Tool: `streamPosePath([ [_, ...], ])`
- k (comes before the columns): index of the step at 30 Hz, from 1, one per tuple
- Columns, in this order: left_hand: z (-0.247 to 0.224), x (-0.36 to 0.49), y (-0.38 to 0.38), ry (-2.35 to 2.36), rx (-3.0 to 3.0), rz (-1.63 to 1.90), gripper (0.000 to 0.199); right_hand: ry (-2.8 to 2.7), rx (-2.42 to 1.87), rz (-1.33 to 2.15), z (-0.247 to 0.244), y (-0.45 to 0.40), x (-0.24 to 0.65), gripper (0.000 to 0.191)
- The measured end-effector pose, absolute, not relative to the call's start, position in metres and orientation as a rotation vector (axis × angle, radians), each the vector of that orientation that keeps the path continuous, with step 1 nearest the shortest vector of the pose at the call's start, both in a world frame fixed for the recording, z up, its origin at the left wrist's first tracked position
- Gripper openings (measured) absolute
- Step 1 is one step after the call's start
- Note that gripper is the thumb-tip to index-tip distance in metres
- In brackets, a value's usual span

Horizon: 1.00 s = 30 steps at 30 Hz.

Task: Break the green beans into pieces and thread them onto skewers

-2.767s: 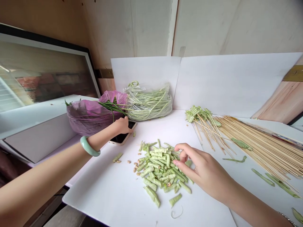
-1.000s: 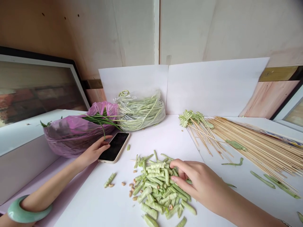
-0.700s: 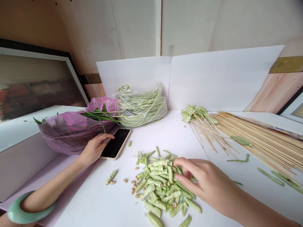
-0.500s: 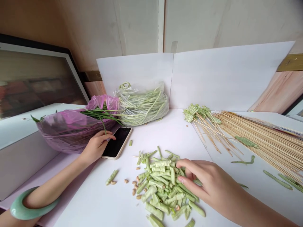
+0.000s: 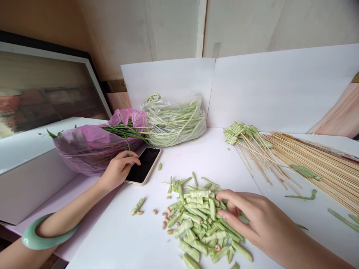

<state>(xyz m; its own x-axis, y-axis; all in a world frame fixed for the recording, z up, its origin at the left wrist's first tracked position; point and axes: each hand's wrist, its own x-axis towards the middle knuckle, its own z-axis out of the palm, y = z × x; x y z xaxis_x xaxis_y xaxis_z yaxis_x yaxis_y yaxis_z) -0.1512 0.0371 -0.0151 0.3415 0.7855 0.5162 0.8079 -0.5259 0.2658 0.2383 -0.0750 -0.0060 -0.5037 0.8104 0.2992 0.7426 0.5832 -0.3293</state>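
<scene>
My left hand [image 5: 121, 167], with a green bangle [image 5: 50, 231] on the forearm, reaches over a smartphone [image 5: 144, 165] in a pale case. Its fingers are loosely stretched, with a fingertip at the dark screen. My right hand [image 5: 246, 213] rests at the right side of a pile of cut green bean pieces [image 5: 196, 218]. Its thumb and index finger are apart with nothing seen between them; the other fingers are partly hidden. Several tan beans [image 5: 164, 225] lie at the pile's left edge, and a lone bean piece [image 5: 138, 206] is farther left.
Behind the phone sit a purple bag [image 5: 92, 145] with green stalks and a clear bag of long beans [image 5: 179, 121]. At right are skewers threaded with beans [image 5: 242, 131] and a spread of bare bamboo skewers [image 5: 314, 158]. White boards [image 5: 269, 86] stand along the back.
The view has turned slightly left, so everything appears farther right. Both hands keep nearly the same pose and place beside the phone and the bean pile.
</scene>
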Motion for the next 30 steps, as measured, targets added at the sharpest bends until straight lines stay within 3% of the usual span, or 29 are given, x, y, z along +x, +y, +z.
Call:
streamPosePath([
  [14, -0.009, -0.151, 0.027, -1.296, -2.668, -0.893, 0.037, -2.415, -1.232, 0.216, -0.006, -0.074, 0.238, 0.007],
  [30, -0.017, -0.158, 0.038, -1.547, -2.497, -0.89, 0.036, -2.4, -1.227, 0.212, -0.005, -0.074, 0.236, 0.007],
])
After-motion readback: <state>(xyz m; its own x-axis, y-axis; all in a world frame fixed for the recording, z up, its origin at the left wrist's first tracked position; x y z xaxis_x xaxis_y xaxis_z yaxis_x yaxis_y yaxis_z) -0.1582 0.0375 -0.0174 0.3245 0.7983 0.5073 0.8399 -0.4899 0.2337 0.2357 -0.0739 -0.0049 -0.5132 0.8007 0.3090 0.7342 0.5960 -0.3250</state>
